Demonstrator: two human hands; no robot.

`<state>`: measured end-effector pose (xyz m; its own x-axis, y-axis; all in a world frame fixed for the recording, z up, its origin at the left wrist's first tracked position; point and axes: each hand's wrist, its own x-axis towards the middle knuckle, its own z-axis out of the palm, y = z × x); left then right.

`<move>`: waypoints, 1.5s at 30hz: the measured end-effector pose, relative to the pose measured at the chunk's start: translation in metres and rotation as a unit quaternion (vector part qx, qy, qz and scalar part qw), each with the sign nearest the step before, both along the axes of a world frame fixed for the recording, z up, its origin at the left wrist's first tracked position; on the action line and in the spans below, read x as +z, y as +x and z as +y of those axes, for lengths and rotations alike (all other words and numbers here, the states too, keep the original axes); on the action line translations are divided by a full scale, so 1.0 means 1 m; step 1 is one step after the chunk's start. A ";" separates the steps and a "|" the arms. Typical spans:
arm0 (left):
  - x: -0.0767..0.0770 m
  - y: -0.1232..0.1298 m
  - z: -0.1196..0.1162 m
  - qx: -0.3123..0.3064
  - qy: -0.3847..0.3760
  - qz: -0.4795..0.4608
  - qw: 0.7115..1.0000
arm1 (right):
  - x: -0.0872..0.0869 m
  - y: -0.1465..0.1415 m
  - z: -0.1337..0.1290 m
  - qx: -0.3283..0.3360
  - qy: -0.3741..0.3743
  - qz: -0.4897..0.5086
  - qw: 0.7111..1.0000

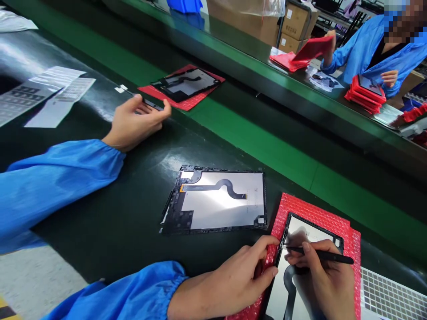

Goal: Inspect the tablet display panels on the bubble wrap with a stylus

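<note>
My left hand (230,278) rests at the left edge of a display panel (313,231), thumb and index fingertips against its black frame and the other fingers curled. In my right hand (328,275) are black tweezers (336,257), their tip near a small white piece by the panel's left edge. The panel lies on red bubble wrap (354,266), with a dark curved ribbon cable (289,289) across its silver back. Left of it, a second display panel (207,213) lies silver side up on the dark table.
At the upper left, another person's hand (133,122) holds a dark tool. A third panel (191,84) lies on red wrap (190,104). Sticker sheets (60,102) lie left, a white grid sheet (393,293) right. Across the bench, a person (367,49) handles red wraps (312,49).
</note>
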<state>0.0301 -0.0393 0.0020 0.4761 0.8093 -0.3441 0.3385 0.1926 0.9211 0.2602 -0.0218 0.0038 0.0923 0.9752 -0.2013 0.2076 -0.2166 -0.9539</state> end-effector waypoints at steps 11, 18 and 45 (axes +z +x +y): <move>0.007 -0.003 0.005 -0.021 -0.018 0.025 0.999 | 0.000 0.000 0.003 -0.007 0.020 -0.014 1.000; 0.002 -0.004 0.001 -0.005 0.013 0.018 1.000 | -0.001 0.000 0.003 0.010 0.005 -0.007 1.000; 0.014 -0.008 0.001 0.063 0.114 0.089 0.988 | -0.008 0.001 -0.004 -0.009 -0.001 -0.025 1.000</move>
